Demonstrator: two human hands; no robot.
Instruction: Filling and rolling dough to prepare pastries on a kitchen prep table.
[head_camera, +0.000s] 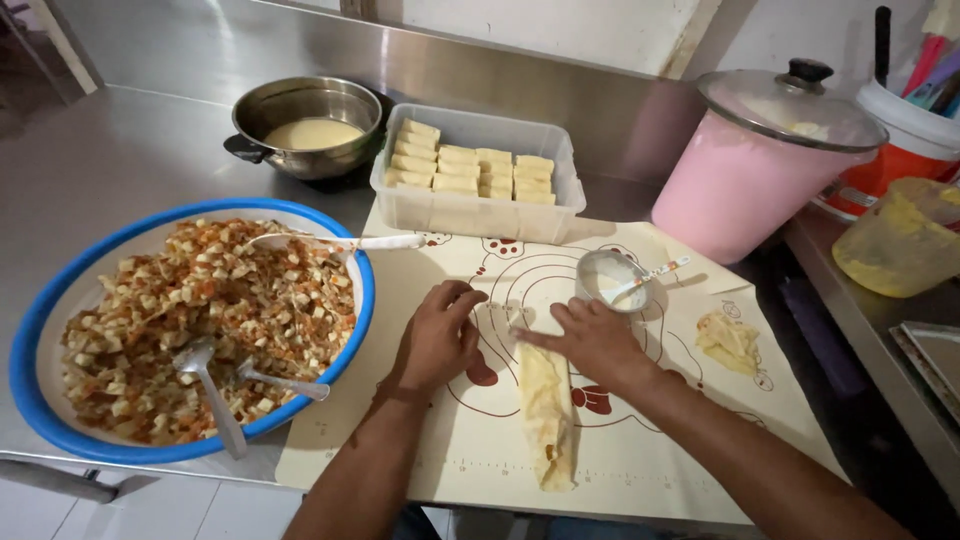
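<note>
Left hand (437, 335) and right hand (590, 340) press flat, fingers spread, on the rolled wrapper's (546, 410) top end on the mat (640, 440). Filling, apparently enclosed, could burst out if pressed harder.

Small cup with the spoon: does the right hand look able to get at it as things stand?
Probably yes. The cup stands on the mat just beyond the right hand, with nothing between them.

Both bare forearms enter from the bottom edge toward frame centre. The left hand (436, 335) lies palm-down, fingers curled; the right hand (592, 340) lies flat, fingers pointing left.
</note>
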